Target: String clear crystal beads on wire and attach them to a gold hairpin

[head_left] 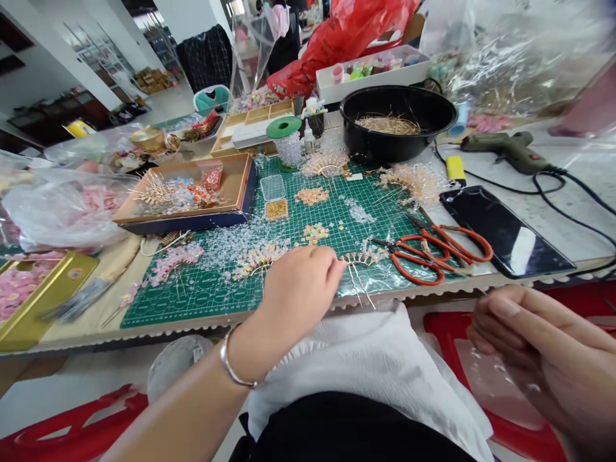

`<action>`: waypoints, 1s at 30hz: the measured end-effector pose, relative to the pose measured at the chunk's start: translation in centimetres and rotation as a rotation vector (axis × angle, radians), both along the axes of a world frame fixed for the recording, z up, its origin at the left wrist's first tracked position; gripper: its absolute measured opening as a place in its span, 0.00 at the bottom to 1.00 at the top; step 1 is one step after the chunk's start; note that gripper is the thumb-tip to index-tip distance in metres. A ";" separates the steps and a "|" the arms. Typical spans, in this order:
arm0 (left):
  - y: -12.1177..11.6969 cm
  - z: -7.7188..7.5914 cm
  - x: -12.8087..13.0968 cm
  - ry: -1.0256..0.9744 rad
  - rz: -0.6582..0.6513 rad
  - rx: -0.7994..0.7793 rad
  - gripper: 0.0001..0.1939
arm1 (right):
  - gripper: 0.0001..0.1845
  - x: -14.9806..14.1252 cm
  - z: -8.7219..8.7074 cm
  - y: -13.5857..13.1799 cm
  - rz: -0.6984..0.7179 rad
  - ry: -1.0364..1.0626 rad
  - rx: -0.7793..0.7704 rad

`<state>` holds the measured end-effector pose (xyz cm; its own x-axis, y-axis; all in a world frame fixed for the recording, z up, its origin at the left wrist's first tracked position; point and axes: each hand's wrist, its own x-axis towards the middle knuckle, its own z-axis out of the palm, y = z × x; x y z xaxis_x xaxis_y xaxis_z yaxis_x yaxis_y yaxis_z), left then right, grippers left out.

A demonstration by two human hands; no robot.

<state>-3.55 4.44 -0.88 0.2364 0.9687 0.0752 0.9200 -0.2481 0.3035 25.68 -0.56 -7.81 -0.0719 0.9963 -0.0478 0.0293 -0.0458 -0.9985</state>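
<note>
Hands (301, 282) (539, 350) pinch a hairpin (360, 260) (left), something unclear (right); a black basin (385, 147) holds strands (389, 125).

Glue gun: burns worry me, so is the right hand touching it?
Apart: the head view shows the black-screened device lying between the glue gun and the right hand.

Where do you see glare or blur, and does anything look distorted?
In the head view, the dark screen shows a white reflection, the clear plastic bright streaks; in the head view too, the left grip looks slightly soft, and the white pillar leans, perhaps from lens distortion or tilt.
</note>
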 end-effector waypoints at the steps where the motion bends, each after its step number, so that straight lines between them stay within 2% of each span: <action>1: 0.6 -0.7 0.7 0.077 -0.033 0.030 0.13 | 0.11 -0.1 -0.1 0.3 -0.028 0.115 -0.092; 3: 1.7 -1.8 1.8 0.173 -0.072 0.052 0.16 | 0.12 -1.0 0.2 0.9 -0.060 0.245 -0.208; 6: 2.7 -2.6 2.8 0.136 -0.069 0.003 0.14 | 0.13 -2.7 0.8 1.7 -0.069 0.329 -0.235; 9: 3.4 -2.1 2.9 0.039 -0.055 -0.063 0.06 | 0.13 -3.6 1.0 2.1 -0.063 0.400 -0.258; 13: 3.3 -1.4 2.8 0.018 -0.009 -0.096 0.08 | 0.13 -3.8 0.8 2.2 -0.054 0.461 -0.328; 18: 2.5 -2.4 3.0 -0.012 -0.032 -0.084 0.13 | 0.09 -4.4 0.6 2.3 -0.095 0.517 -0.349; 20: 2.6 -2.8 3.1 -0.073 -0.022 -0.114 0.11 | 0.09 -4.7 0.6 2.4 -0.111 0.537 -0.343; 24: 2.8 -2.2 2.9 -0.197 0.013 -0.203 0.09 | 0.11 -5.3 1.0 2.3 -0.099 0.567 -0.344; 27: 2.2 -1.1 2.0 -0.422 0.016 -0.279 0.08 | 0.12 -5.7 1.9 1.9 -0.070 0.589 -0.356; 30: 0.5 -0.1 0.4 -0.874 0.090 -0.327 0.08 | 0.11 -6.1 3.1 1.4 -0.021 0.614 -0.397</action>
<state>-3.17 4.96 -0.95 0.1481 0.9850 -0.0885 0.3442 0.0326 0.9383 19.60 0.82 -4.69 -0.1829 0.9138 -0.3626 -0.5355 -0.4019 -0.7427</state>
